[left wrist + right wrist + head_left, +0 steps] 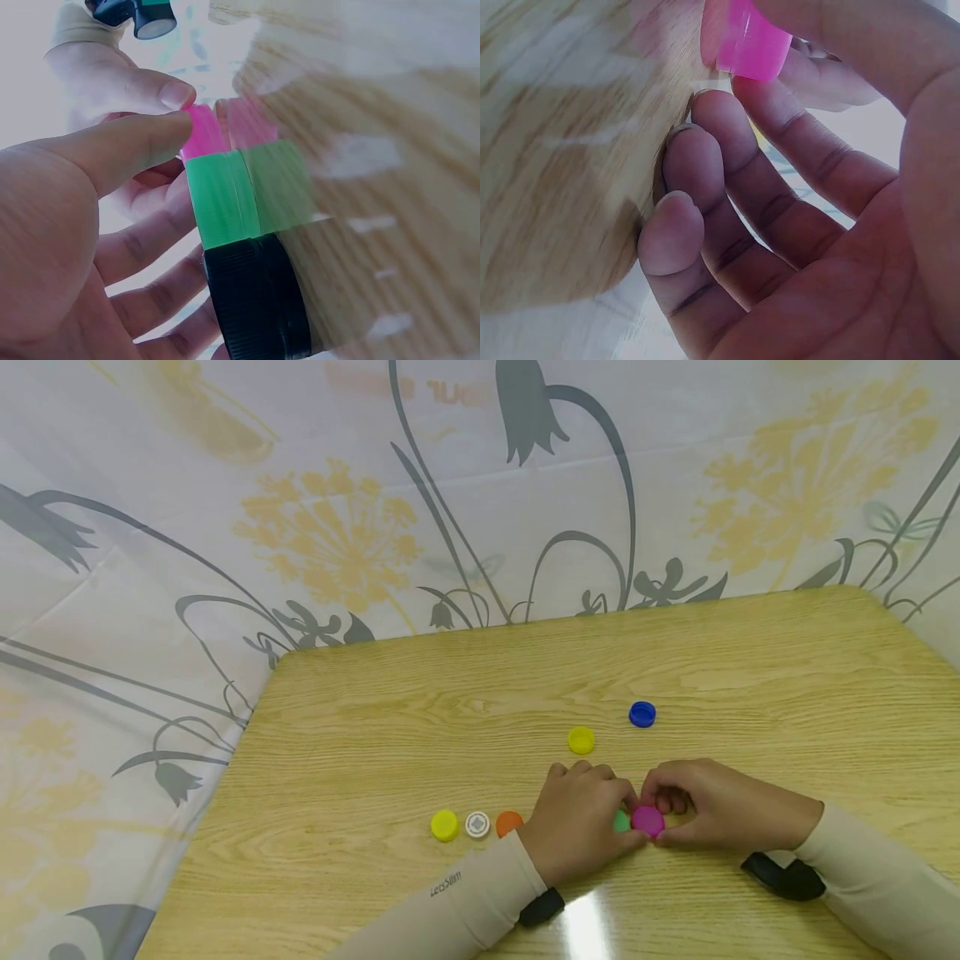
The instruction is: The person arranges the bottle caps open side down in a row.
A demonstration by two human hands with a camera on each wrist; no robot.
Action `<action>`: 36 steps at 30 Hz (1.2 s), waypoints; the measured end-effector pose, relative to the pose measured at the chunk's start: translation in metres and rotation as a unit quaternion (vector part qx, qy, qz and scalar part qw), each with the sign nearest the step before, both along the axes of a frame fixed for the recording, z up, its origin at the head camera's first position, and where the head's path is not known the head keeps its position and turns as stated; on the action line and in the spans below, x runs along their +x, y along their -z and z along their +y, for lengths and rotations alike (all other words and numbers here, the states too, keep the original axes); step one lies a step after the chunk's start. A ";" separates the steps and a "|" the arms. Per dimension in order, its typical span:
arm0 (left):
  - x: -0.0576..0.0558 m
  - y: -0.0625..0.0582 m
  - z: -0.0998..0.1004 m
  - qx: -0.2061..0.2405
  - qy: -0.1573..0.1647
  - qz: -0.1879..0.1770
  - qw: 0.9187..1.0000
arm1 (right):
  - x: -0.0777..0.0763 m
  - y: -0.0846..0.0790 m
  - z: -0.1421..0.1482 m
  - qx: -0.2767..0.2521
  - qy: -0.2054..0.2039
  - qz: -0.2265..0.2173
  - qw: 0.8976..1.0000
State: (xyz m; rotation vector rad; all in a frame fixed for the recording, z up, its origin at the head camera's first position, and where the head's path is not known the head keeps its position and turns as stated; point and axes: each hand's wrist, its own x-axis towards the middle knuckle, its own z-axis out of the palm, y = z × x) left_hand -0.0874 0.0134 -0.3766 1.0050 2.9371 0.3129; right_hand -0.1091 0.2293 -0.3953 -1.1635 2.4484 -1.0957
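Observation:
A pink bottle cap (pixel 648 822) stands on the table at the right end of a row of caps. My right hand (pixel 723 806) pinches it between thumb and forefinger, the other fingers curled beside it. From the left, my left hand (pixel 581 818) also has its thumb and forefinger at the pink cap's sides. A green cap (pixel 221 199) touches the pink one, and a black cap (pixel 255 300) follows it, hidden under my left hand in the head view. Further left in the row are an orange cap (pixel 508 824), a white cap (pixel 477 825) and a yellow cap (pixel 445 826).
Behind the hands, a second yellow cap (pixel 581 741) and a blue cap (pixel 642 714), its hollow side up, lie on the wooden table (pixel 360 718). A flower-patterned cloth (pixel 465 510) hangs along the table's back and left sides.

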 end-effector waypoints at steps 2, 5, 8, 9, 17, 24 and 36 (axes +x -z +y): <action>0.000 0.000 0.000 -0.001 0.000 0.001 1.000 | 0.000 -0.001 0.000 0.003 0.001 0.005 1.000; 0.000 0.000 0.000 -0.001 -0.001 0.001 1.000 | 0.000 -0.001 0.000 0.008 0.002 0.006 1.000; 0.000 0.000 0.001 -0.002 -0.001 0.003 1.000 | 0.000 -0.001 0.000 0.014 0.005 0.007 1.000; 0.000 0.001 0.001 -0.002 -0.001 0.005 1.000 | 0.000 -0.001 0.000 0.016 0.006 0.007 1.000; -0.001 0.000 0.002 -0.007 -0.001 0.012 1.000 | -0.001 -0.003 0.001 0.020 0.010 0.003 1.000; -0.001 -0.002 0.000 -0.006 0.000 0.007 1.000 | 0.000 -0.007 0.004 0.035 0.011 -0.010 0.999; -0.021 -0.022 -0.017 0.048 -0.071 0.042 0.995 | -0.014 -0.018 -0.002 0.025 0.085 0.052 0.995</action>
